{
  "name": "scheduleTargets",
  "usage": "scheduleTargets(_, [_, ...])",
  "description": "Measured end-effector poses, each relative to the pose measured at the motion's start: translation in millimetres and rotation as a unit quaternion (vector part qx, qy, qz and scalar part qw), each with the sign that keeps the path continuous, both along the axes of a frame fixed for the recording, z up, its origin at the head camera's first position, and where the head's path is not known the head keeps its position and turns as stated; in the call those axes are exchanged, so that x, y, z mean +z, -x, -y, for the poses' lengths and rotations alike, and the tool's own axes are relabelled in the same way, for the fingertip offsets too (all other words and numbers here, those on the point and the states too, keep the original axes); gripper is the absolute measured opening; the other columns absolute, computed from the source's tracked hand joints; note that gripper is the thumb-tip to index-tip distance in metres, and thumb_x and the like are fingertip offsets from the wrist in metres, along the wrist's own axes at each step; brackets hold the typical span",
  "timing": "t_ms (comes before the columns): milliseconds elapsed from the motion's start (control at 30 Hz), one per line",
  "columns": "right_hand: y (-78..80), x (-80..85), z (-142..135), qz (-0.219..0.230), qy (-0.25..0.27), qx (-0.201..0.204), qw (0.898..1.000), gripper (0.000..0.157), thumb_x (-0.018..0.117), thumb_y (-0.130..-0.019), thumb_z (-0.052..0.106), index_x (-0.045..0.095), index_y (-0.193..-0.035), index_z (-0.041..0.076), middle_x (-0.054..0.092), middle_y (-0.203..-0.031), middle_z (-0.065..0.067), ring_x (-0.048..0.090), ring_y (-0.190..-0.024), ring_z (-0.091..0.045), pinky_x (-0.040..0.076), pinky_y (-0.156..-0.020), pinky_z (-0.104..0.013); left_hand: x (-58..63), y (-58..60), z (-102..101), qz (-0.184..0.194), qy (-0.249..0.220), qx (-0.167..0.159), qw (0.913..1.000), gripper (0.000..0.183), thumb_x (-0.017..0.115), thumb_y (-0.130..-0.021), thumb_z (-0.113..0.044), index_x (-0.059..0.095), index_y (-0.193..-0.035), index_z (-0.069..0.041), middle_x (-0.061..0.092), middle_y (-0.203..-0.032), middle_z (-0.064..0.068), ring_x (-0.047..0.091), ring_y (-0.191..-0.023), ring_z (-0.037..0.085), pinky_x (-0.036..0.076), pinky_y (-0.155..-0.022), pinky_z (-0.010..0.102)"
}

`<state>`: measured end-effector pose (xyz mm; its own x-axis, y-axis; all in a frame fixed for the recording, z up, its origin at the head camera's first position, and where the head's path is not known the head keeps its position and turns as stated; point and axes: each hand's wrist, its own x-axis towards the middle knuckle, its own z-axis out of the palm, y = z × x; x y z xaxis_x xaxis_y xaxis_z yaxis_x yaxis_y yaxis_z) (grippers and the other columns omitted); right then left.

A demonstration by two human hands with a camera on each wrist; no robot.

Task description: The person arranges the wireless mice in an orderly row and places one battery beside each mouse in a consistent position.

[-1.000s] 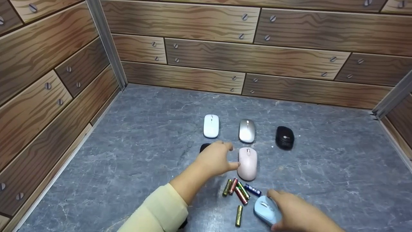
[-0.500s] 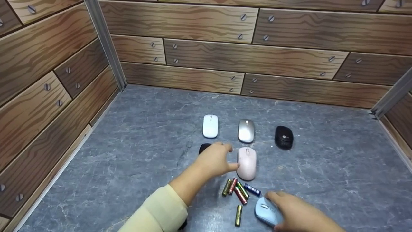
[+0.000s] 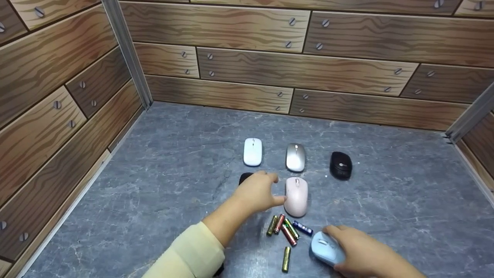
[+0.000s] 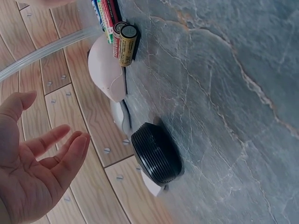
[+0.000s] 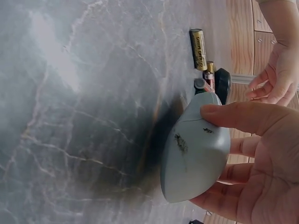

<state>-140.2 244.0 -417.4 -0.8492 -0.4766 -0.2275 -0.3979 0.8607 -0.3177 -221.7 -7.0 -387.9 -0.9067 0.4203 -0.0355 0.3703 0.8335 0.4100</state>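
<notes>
My right hand (image 3: 364, 251) grips a light blue computer mouse (image 3: 325, 248), thumb along one side and fingers along the other. The right wrist view shows dark scuffs on that mouse's (image 5: 196, 149) side. My left hand (image 3: 254, 193) hovers with fingers loosely spread and holds nothing, its thumb overlapping the edge of a pink mouse (image 3: 296, 199) in the head view. Behind the left hand is a black mouse (image 3: 244, 177), mostly hidden there; the left wrist view shows this ribbed black mouse (image 4: 156, 154) apart from the fingers.
Several batteries (image 3: 288, 234) lie in a loose cluster between the hands, with one gold battery (image 3: 286, 259) nearer. Farther back stand a white mouse (image 3: 252, 152), a silver mouse (image 3: 295, 157) and another black mouse (image 3: 341, 166). Wood-patterned walls (image 3: 216, 85) enclose the grey marbled surface (image 3: 154, 173).
My right hand has shifted slightly to the right, carrying the blue mouse away from the batteries. The left hand has stayed nearly still.
</notes>
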Motion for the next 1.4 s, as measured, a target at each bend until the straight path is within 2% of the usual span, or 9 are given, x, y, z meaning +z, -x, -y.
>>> scheduleTargets(233, [6.4,7.5,-4,-0.056,0.032,-0.026,0.998,0.067,0.080,-0.057,0.025,0.054,-0.115,0.006,0.060,-0.102,-0.010,0.055,-0.086,-0.022,0.047,-0.072,-0.043,1.6,1.9,-2,0.001,0.001,-0.003,1.0000,0.053,0.063,-0.080,-0.048,0.057,-0.118,-0.012,0.058,-0.111,0.007,0.057,-0.099,0.022,0.047,-0.086,0.035])
scheduleTargets(400, [16.6,13.5,-8,-0.068,0.052,-0.048,0.995,0.065,0.081,-0.057,0.023,0.054,-0.115,0.008,0.061,-0.102,-0.009,0.056,-0.087,-0.022,0.047,-0.075,-0.043,2.7,6.5,-3,0.001,0.001,-0.006,1.0000,0.051,0.061,-0.082,-0.047,0.057,-0.118,-0.012,0.058,-0.112,0.006,0.057,-0.100,0.021,0.047,-0.085,0.035])
scheduleTargets(567, [29.6,18.2,-13,-0.081,0.065,-0.079,0.991,0.067,0.080,-0.058,0.018,0.051,-0.118,0.004,0.062,-0.103,-0.013,0.058,-0.087,-0.025,0.047,-0.076,-0.047,2.6,12.5,-7,-0.005,-0.005,-0.010,0.9999,0.048,0.062,-0.082,-0.046,0.057,-0.116,-0.013,0.057,-0.110,0.005,0.057,-0.097,0.020,0.048,-0.083,0.034])
scheduleTargets(800, [50.4,27.0,-17,-0.041,0.072,-0.139,0.987,0.076,0.078,-0.063,0.020,0.041,-0.127,0.004,0.058,-0.103,-0.024,0.057,-0.088,-0.035,0.048,-0.071,-0.052,4.4,19.9,-17,0.003,-0.007,-0.003,1.0000,0.050,0.064,-0.080,-0.046,0.056,-0.118,-0.015,0.056,-0.112,0.005,0.056,-0.098,0.018,0.048,-0.083,0.035])
scheduleTargets(933, [61.1,28.5,-20,-0.017,0.068,-0.166,0.984,0.074,0.076,-0.066,0.021,0.041,-0.127,0.001,0.057,-0.103,-0.028,0.057,-0.087,-0.037,0.049,-0.069,-0.052,5.2,23.6,-23,0.012,-0.007,-0.003,0.9999,0.050,0.063,-0.081,-0.046,0.056,-0.120,-0.015,0.055,-0.114,0.005,0.055,-0.099,0.018,0.048,-0.083,0.034])
scheduleTargets(1100, [73.3,26.3,-25,0.024,0.066,-0.206,0.976,0.074,0.074,-0.070,0.024,0.038,-0.129,-0.001,0.053,-0.109,-0.033,0.056,-0.091,-0.041,0.050,-0.067,-0.050,5.0,27.5,-30,0.004,0.002,-0.013,0.9999,0.050,0.062,-0.082,-0.046,0.056,-0.120,-0.015,0.056,-0.114,0.004,0.055,-0.101,0.018,0.047,-0.085,0.033])
scheduleTargets(1400, [88.8,21.2,-33,0.056,0.060,-0.237,0.968,0.078,0.072,-0.071,0.023,0.033,-0.131,-0.008,0.046,-0.116,-0.038,0.053,-0.097,-0.048,0.050,-0.070,-0.051,1.5,31.1,-41,0.003,0.007,-0.014,0.9999,0.049,0.061,-0.082,-0.047,0.056,-0.119,-0.016,0.057,-0.114,0.004,0.056,-0.102,0.018,0.047,-0.085,0.034])
